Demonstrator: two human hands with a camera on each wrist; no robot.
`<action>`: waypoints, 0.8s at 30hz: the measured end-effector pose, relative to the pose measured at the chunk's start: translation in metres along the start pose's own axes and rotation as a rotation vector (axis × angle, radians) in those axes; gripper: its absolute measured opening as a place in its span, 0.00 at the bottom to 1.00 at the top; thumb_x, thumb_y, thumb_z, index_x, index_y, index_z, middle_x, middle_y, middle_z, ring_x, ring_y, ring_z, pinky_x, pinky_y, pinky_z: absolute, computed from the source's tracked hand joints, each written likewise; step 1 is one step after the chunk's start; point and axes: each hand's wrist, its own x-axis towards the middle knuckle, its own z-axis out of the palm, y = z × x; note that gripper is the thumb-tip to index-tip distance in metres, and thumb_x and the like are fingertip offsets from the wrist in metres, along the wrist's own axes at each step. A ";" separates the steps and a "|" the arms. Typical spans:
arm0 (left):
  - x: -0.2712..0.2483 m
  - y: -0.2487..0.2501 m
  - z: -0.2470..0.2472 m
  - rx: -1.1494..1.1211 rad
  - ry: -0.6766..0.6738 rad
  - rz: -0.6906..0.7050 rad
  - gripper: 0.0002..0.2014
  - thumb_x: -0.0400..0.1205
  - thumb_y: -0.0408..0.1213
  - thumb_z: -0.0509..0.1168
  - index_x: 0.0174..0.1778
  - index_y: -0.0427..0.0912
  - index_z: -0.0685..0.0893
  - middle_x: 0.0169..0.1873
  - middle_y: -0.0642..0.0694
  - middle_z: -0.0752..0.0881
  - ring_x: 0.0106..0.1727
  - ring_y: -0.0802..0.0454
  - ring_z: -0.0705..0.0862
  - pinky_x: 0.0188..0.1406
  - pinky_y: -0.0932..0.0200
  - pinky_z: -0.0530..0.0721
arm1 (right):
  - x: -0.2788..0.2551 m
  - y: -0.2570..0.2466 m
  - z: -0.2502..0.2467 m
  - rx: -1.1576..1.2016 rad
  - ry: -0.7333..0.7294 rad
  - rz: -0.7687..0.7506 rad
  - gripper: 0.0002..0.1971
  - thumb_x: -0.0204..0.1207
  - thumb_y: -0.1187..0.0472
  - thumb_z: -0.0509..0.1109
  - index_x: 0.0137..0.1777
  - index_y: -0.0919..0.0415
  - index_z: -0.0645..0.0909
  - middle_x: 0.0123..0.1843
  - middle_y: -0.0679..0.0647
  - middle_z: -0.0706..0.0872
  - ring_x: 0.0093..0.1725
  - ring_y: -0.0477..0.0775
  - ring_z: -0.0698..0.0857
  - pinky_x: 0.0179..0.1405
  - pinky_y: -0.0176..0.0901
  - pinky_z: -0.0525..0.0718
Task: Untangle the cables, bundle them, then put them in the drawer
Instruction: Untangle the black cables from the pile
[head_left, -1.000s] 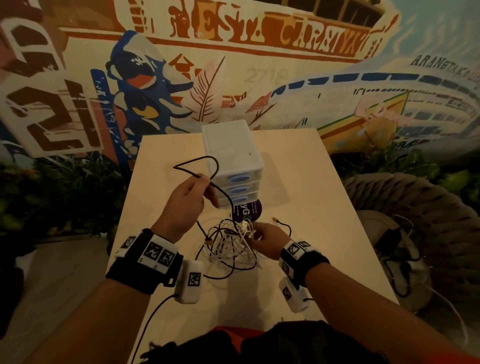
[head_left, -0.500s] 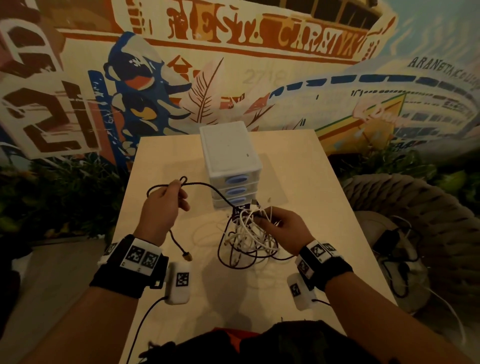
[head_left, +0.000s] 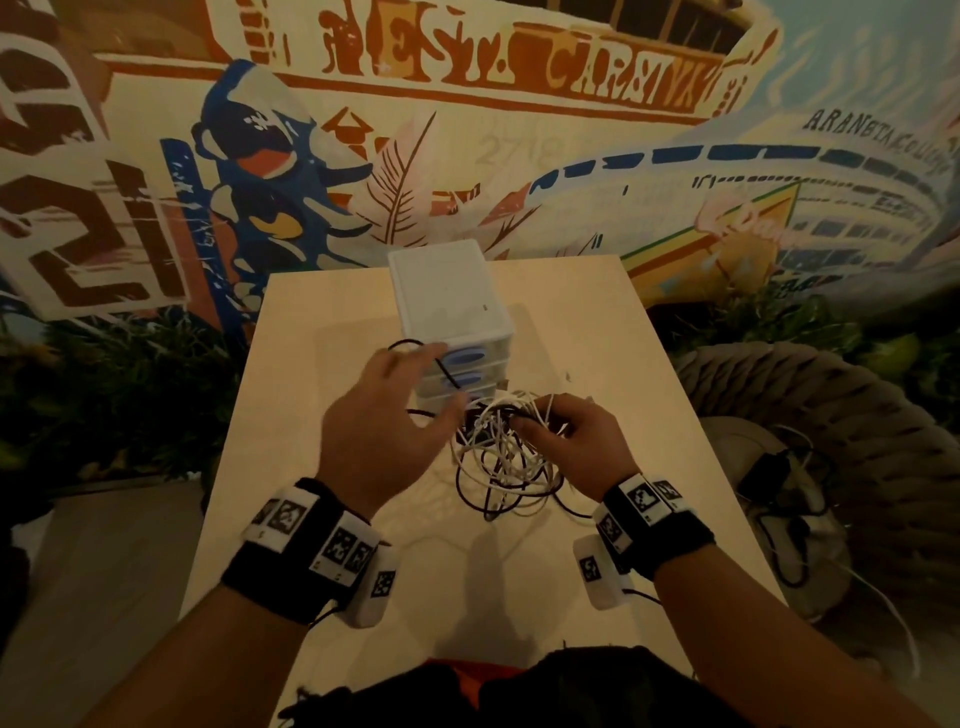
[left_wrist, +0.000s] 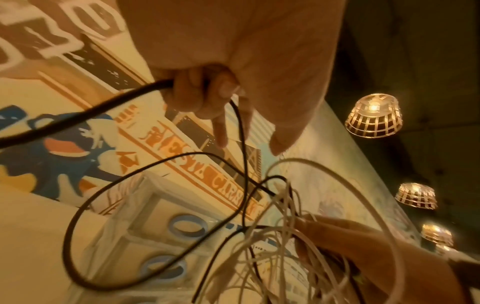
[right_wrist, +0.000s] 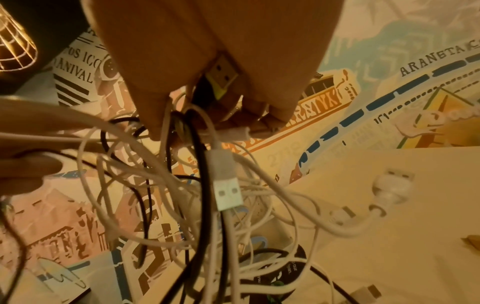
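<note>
Item 1: cable tangle (head_left: 501, 457), white and black strands, held above your desk (head_left: 613, 332) just before the drawer unit (head_left: 447, 296); strand count not discernible. Your right hand (head_left: 582, 452) grasps the knot, fingers curled round it; a USB plug (right_wrist: 223, 72) sits half hidden in that palm. Your left hand (head_left: 384, 421) pinches one black cable (left_wrist: 78, 119), its far end cut off. Drawers: lower fronts masked by hands. Legible wall lettering: "ARANETA" (right_wrist: 436, 61); round black label (right_wrist: 275, 275) under cables, unreadable.
</note>
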 end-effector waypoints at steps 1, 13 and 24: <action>0.000 0.004 0.004 0.032 -0.076 0.058 0.32 0.79 0.70 0.66 0.77 0.63 0.76 0.64 0.59 0.80 0.50 0.60 0.84 0.35 0.60 0.87 | -0.001 -0.003 0.001 -0.008 -0.009 -0.010 0.03 0.77 0.50 0.79 0.49 0.41 0.91 0.40 0.42 0.91 0.41 0.44 0.87 0.41 0.34 0.81; -0.001 -0.022 0.035 -0.185 -0.516 0.031 0.24 0.78 0.71 0.62 0.54 0.60 0.91 0.44 0.58 0.90 0.46 0.56 0.86 0.46 0.48 0.84 | -0.015 0.009 0.005 0.051 -0.084 0.097 0.06 0.77 0.46 0.78 0.52 0.40 0.88 0.41 0.44 0.92 0.41 0.43 0.90 0.44 0.41 0.88; -0.007 -0.036 0.036 -0.353 -0.554 -0.111 0.24 0.74 0.72 0.64 0.50 0.59 0.92 0.44 0.59 0.92 0.47 0.58 0.89 0.52 0.43 0.86 | -0.022 0.014 -0.016 -0.234 0.217 0.071 0.17 0.72 0.45 0.80 0.42 0.51 0.75 0.37 0.46 0.79 0.36 0.45 0.77 0.35 0.38 0.74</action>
